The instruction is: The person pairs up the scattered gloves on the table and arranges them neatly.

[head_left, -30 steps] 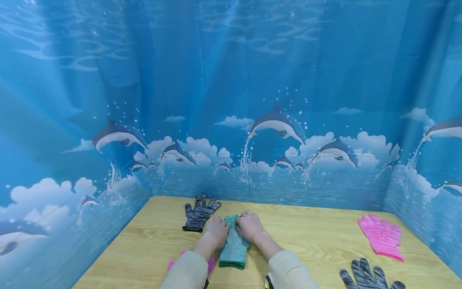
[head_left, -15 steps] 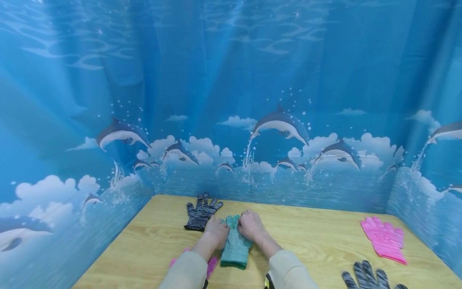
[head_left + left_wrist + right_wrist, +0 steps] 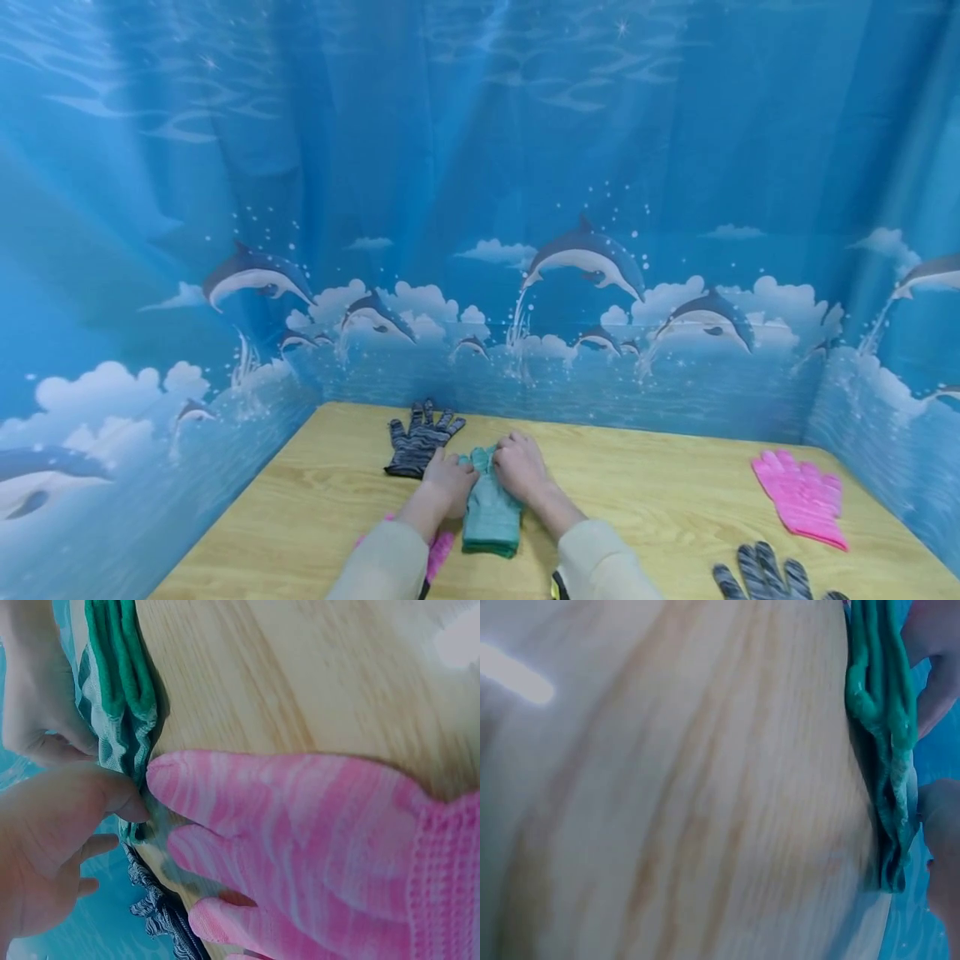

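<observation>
A stacked pair of green knit gloves (image 3: pixel 491 517) lies on the table, cuffs toward me and finger ends away. My left hand (image 3: pixel 450 483) pinches their left edge near the fingers; in the left wrist view its thumb (image 3: pixel 124 796) presses against the layered side. On the opposite side, my right hand (image 3: pixel 519 467) has its fingers curled on the finger end of the gloves, partly covering it. The right wrist view shows the dark green cuff layers (image 3: pixel 877 682) edge-on. A pink glove (image 3: pixel 300 825) lies close by, mostly under my left forearm in the head view.
A grey-black striped glove (image 3: pixel 420 442) lies beyond my left hand. Toward the right are a pink glove (image 3: pixel 804 500) and another grey-black glove (image 3: pixel 761 575), cut off by the frame. A blue dolphin-print curtain (image 3: pixel 480 208) borders the wooden table (image 3: pixel 637 492).
My right hand has curled further and shifted slightly at the finger end of the green gloves. Their cuffs have moved slightly right relative to my hands. The view has shifted a little.
</observation>
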`<state>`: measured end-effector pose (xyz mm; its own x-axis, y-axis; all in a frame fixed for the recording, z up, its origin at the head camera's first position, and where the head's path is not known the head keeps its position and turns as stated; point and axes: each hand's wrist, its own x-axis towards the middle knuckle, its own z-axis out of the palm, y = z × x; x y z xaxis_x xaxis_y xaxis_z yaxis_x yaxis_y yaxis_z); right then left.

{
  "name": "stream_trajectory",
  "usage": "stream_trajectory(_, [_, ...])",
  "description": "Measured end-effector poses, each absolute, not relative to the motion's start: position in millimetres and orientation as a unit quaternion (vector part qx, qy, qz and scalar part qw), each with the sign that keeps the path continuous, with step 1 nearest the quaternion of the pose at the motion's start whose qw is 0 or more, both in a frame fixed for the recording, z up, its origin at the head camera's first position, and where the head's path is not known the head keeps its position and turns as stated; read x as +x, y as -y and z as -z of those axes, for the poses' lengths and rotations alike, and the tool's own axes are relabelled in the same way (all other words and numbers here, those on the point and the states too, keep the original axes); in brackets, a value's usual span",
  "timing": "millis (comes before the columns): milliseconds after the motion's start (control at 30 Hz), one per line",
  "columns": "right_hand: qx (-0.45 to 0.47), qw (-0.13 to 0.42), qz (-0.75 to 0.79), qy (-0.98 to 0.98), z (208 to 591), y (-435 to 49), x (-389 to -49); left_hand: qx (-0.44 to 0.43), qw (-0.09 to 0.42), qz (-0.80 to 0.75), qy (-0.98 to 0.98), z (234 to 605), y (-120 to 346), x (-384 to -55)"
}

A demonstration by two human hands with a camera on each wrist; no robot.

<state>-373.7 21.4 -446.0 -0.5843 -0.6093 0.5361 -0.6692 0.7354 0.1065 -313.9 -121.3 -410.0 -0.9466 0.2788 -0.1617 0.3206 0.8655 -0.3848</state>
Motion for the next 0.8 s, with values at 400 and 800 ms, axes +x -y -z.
stream_trajectory(400, [0.342,0.153,-0.123,0.919,447,-29,-375,0.155,0.065,0.205,-0.964,408,122,-312])
stream_trajectory(800, [0.287,0.143,-0.135,0.937,445,-18,-373,0.157,0.080,0.227,-0.958,409,121,-316])
